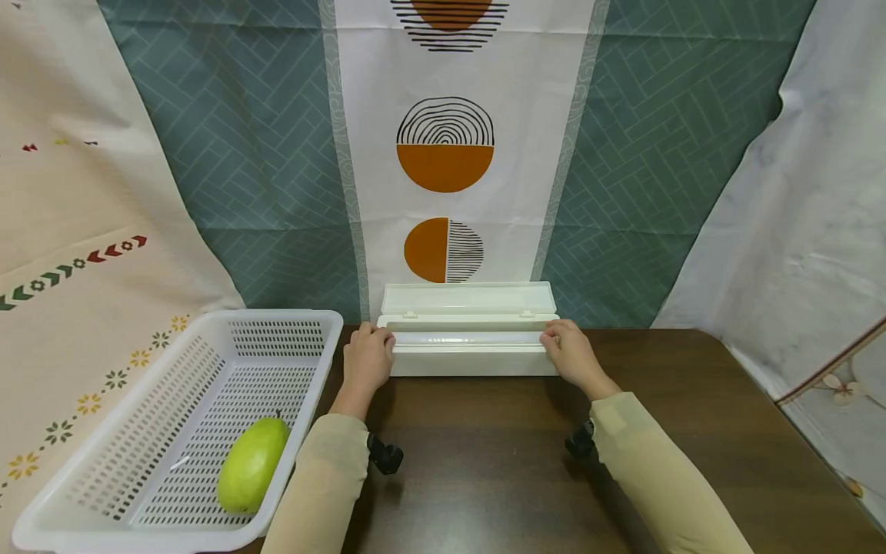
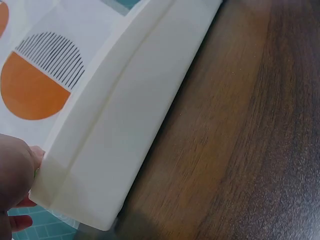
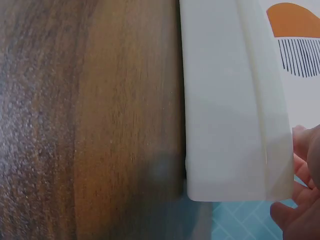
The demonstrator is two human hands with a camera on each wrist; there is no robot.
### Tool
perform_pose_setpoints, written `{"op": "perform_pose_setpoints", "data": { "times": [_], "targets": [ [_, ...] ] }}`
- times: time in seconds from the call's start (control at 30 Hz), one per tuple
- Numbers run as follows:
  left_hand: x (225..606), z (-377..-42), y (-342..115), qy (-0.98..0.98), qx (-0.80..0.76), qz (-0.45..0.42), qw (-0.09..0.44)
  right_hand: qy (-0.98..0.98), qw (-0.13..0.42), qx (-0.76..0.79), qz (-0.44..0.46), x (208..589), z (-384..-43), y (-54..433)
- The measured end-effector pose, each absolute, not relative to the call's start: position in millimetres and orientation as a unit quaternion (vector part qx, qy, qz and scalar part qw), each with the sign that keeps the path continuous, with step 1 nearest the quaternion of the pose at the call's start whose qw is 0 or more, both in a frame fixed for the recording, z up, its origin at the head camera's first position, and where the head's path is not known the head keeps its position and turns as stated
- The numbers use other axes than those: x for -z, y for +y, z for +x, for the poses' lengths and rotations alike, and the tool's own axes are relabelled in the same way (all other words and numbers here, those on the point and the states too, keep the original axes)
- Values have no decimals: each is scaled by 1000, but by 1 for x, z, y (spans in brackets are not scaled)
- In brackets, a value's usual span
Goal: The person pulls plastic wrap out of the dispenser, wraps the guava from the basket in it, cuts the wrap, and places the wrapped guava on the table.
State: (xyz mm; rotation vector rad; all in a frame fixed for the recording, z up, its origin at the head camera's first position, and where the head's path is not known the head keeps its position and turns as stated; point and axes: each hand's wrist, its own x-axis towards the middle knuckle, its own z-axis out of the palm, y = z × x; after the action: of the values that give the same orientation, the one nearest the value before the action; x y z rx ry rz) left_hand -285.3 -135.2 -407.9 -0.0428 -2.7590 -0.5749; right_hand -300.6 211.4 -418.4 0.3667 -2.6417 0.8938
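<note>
A long white plastic wrap dispenser sits at the back of the table with its lid raised. Inside it a shiny pale roll runs lengthwise. My left hand grips the dispenser's left end, fingers bent over the top corner. At the opposite end my right hand holds on in the same way. Both wrist views show the smooth front of the dispenser; the left hand and right hand appear at its end corners, with some fingertips hidden behind it.
A white perforated basket stands at the left, holding a yellow-green fruit. The dark wooden table extends in front of the dispenser. A patterned cloth hangs right behind it.
</note>
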Motion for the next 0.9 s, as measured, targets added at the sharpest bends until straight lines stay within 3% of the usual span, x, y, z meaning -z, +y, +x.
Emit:
{"op": "perform_pose_setpoints", "data": {
  "times": [0.4,0.77,0.9],
  "targets": [
    [411,-289,-135,-955,241,-10,173,-917,188,-331,122,417,-299,213],
    [403,-285,-134,-954,245,-20,170,-924,92,-351,120,408,-292,220],
    [401,-285,-132,-963,218,-26,158,-926,91,-344,124,407,-292,221]
  ]
}}
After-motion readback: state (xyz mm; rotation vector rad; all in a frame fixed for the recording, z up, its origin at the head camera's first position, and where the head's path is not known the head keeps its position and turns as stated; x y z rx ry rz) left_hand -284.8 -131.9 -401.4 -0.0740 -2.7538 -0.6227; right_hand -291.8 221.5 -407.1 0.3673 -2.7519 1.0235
